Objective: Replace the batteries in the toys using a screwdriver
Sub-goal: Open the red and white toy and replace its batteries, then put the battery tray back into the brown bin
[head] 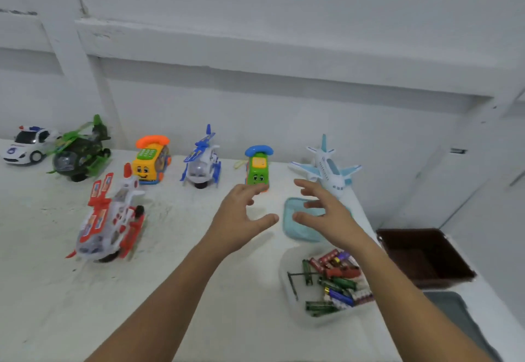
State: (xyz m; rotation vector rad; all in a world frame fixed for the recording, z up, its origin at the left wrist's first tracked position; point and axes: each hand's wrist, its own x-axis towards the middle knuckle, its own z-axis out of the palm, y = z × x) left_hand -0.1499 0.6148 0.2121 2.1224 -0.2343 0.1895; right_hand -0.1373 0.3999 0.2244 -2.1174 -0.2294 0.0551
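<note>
Head view: both grips hover over the white desk (pixel 199 290), fingers spread, holding nothing. The left grip (pixel 238 216) has fingertips overlapping the base of the green phone (pixel 257 172) in the back row; contact is unclear. The right grip (pixel 329 216) hangs over a pale blue square (pixel 298 231), near the plane (pixel 329 168). Batteries (pixel 338 290) and a red-handled screwdriver (pixel 342 273) lie in a clear tray (pixel 285 270) beside the right forearm. Further left stand a red helicopter (pixel 110 219), yellow phone (pixel 150 162) and police car (pixel 27 145).
</note>
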